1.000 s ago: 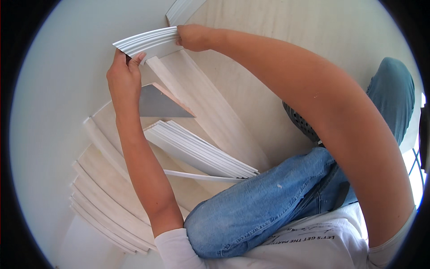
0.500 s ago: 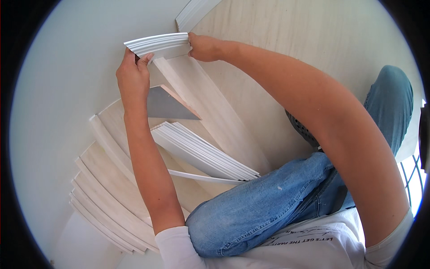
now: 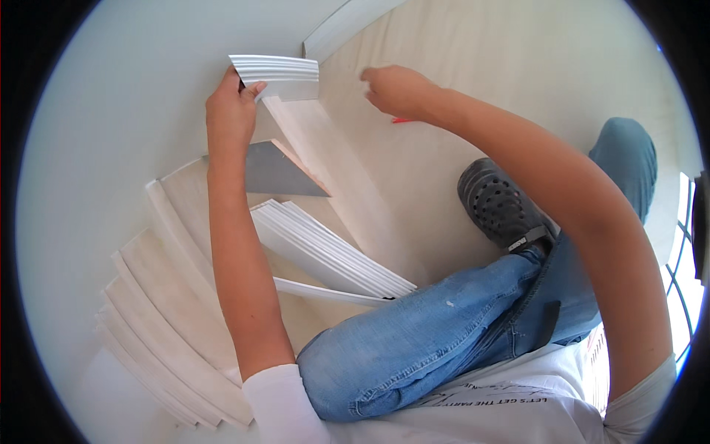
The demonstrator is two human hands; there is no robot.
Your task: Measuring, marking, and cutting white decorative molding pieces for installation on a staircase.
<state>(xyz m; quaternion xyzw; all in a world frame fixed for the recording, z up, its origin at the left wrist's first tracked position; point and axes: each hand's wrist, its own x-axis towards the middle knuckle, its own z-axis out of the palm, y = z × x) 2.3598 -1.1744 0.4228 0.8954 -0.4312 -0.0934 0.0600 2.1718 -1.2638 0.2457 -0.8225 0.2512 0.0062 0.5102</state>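
Note:
A short piece of white ribbed moulding (image 3: 277, 78) stands against the wall at the head of the stairs. My left hand (image 3: 231, 96) grips its left end, thumb on the front face and fingers behind. My right hand (image 3: 403, 90) is off the moulding, in the air to its right over the landing. Its fingers are bent and slightly blurred, thumb and forefinger look apart, and I see nothing between them. A thin red object (image 3: 403, 120) shows just below that hand, partly covered by it; its kind is unclear.
A stack of white moulding strips (image 3: 333, 248) lies on the steps beside my bent knee. Behind it rests a grey angled board (image 3: 285, 170). Curved wooden stairs (image 3: 170, 296) descend at lower left. Another white skirting piece (image 3: 344, 29) runs along the far wall. My dark clog (image 3: 499, 203) rests on the landing.
My right hand has let go of the moulding's right end and moved right. The left hand still holds the piece. The red object and more of my clog have come into view.

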